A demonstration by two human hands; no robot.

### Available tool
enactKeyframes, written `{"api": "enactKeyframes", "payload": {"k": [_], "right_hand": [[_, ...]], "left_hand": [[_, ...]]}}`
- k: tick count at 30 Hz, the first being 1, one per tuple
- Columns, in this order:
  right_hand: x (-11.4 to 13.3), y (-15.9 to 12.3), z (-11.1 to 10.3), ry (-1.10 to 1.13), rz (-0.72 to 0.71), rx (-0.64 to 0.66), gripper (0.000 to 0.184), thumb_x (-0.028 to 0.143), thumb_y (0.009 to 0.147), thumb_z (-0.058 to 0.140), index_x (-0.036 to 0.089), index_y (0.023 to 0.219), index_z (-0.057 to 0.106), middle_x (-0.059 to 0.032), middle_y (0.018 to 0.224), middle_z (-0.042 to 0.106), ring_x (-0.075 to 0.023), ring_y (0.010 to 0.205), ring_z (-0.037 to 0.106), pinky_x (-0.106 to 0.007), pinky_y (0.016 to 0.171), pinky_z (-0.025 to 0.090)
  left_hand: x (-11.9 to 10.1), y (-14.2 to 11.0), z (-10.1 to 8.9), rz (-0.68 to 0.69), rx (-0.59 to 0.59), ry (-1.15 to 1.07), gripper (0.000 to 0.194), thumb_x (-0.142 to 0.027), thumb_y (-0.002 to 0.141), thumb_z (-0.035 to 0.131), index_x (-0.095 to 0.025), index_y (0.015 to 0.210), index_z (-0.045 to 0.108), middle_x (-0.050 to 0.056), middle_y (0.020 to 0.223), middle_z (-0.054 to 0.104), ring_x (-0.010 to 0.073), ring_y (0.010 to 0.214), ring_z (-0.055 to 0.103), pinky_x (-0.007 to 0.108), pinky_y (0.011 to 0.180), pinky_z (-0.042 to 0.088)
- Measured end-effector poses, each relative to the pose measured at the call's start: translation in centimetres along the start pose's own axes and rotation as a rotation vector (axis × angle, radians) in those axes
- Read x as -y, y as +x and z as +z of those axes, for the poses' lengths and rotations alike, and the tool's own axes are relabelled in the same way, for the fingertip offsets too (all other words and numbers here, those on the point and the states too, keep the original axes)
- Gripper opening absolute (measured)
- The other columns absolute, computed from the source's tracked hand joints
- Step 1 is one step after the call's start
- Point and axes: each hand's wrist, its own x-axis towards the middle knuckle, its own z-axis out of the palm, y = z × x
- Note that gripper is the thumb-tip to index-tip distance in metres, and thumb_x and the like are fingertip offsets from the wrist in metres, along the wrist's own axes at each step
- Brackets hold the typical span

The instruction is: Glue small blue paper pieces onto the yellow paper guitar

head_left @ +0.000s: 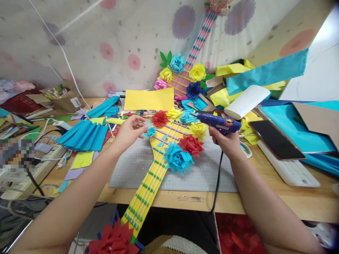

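Observation:
A yellow paper guitar [159,158] lies slantwise across a grey cutting mat [127,173], its neck reaching over the table edge toward me. Paper flowers cover its body, among them a red flower [160,119], a large blue flower [179,158] and a yellow flower [199,129]. My left hand [132,131] pinches a small blue paper flower [150,132] at the left edge of the body. In my right hand [227,140] is a blue hot glue gun [218,121], its nozzle pointing left above the flowers. The glue gun's black cord hangs down past the table edge.
Behind stands a pink paper guitar [182,83] with flowers. Pleated blue paper [84,135] and scraps lie left, near a power strip [34,169]. A phone [277,139], a white device [247,102] and blue sheets [296,123] are on the right.

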Motion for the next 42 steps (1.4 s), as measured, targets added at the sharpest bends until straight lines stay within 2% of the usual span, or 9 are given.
{"api": "enactKeyframes", "payload": {"k": [3,6,11,15,22,29,36,39,42], "right_hand": [[-0.2,0.2,0.0,0.028,0.02,-0.024,0.036,0.05,0.067,0.072,0.021,0.058,0.053,0.0019,0.047,0.051,-0.0103,0.038,0.043,-0.026,0.038,0.036],[-0.6,0.3,0.0,0.022,0.043,-0.032,0.037,0.051,0.068,0.071,0.021,0.056,0.052,0.0021,0.045,0.05,-0.0104,0.037,0.043,-0.026,0.037,0.036],[-0.6,0.4,0.0,0.035,0.068,-0.038,0.036,0.049,0.069,0.071,0.021,0.057,0.052,0.0026,0.044,0.05,-0.0101,0.037,0.043,-0.025,0.037,0.035],[-0.5,0.5,0.0,0.097,0.08,-0.054,0.037,0.05,0.07,0.071,0.021,0.057,0.052,0.0029,0.045,0.05,-0.0085,0.037,0.041,-0.024,0.037,0.034],[-1.0,0.6,-0.2,0.126,0.045,-0.054,0.036,0.051,0.071,0.07,0.021,0.06,0.052,0.0022,0.048,0.051,-0.0094,0.039,0.042,-0.026,0.038,0.036],[-0.7,0.7,-0.1,0.124,0.052,-0.066,0.039,0.054,0.069,0.07,0.022,0.059,0.05,0.0012,0.05,0.052,-0.0102,0.038,0.042,-0.027,0.036,0.035],[-0.6,0.8,-0.2,0.136,0.03,-0.068,0.039,0.054,0.069,0.07,0.021,0.06,0.052,0.001,0.053,0.054,-0.0095,0.039,0.043,-0.027,0.037,0.036],[-1.0,0.9,-0.3,0.139,0.038,-0.079,0.038,0.053,0.069,0.071,0.021,0.059,0.052,0.0013,0.05,0.053,-0.0098,0.039,0.043,-0.026,0.038,0.036],[-1.4,1.2,-0.4,0.122,0.061,-0.094,0.038,0.054,0.068,0.071,0.021,0.06,0.053,0.0016,0.048,0.052,-0.0099,0.038,0.042,-0.026,0.037,0.036]], "left_hand": [[0.5,-0.6,-1.2,0.004,-0.005,-0.013,0.035,-0.033,0.059,0.074,-0.018,0.074,0.046,-0.005,0.067,0.056,0.0128,0.063,0.064,0.022,0.049,0.052],[1.4,-1.3,-1.5,-0.008,0.032,-0.032,0.032,-0.033,0.06,0.074,-0.018,0.069,0.047,-0.005,0.064,0.054,0.0109,0.062,0.061,0.025,0.056,0.054],[3.1,-2.3,-1.1,-0.096,0.065,-0.053,0.026,-0.03,0.059,0.072,-0.017,0.067,0.051,-0.005,0.063,0.056,0.0102,0.06,0.06,0.026,0.06,0.054],[4.1,-2.5,-0.8,-0.128,0.044,-0.088,0.024,-0.031,0.059,0.07,-0.018,0.07,0.052,-0.005,0.063,0.055,0.0108,0.062,0.06,0.026,0.06,0.054],[4.9,-2.6,-0.7,-0.127,0.043,-0.048,0.023,-0.031,0.057,0.071,-0.017,0.069,0.056,-0.004,0.062,0.058,0.0115,0.059,0.059,0.028,0.063,0.052],[5.7,-2.9,-0.6,-0.055,-0.003,0.045,0.028,-0.026,0.05,0.076,-0.017,0.072,0.061,0.001,0.074,0.065,0.0119,0.067,0.06,0.026,0.066,0.049],[6.2,-3.2,-0.3,-0.049,-0.015,0.078,0.027,-0.039,0.065,0.071,-0.017,0.078,0.062,0.002,0.075,0.064,0.0154,0.068,0.062,0.028,0.06,0.053],[5.6,-3.7,-0.3,0.025,-0.002,0.258,0.021,-0.038,0.075,0.063,-0.019,0.082,0.063,0.002,0.078,0.065,0.015,0.065,0.061,0.027,0.058,0.05],[5.3,-3.9,-0.3,0.243,-0.015,0.52,0.015,-0.035,0.08,0.058,-0.021,0.082,0.065,0.003,0.08,0.063,0.0155,0.071,0.06,0.026,0.062,0.046]]}}
